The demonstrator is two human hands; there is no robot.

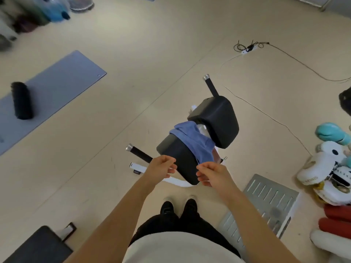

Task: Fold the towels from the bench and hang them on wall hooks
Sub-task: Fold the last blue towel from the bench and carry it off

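A crumpled blue towel (193, 142) lies across the middle of a black padded bench (218, 120), between its two cushions. A bit of white cloth (202, 130) shows under it. My left hand (161, 167) hovers over the near cushion's left edge, fingers loosely curled, holding nothing. My right hand (210, 174) is just below the towel's lower end, fingers curled, and seems not to grip it. No wall hooks are in view.
A purple mat (57, 88) with a black foam roller (21, 100) lies on the floor at left. Cables and a power strip (248, 48) run behind the bench. Boxing gloves and plush items (330, 168) pile at right. A metal plate (269, 198) lies near my feet.
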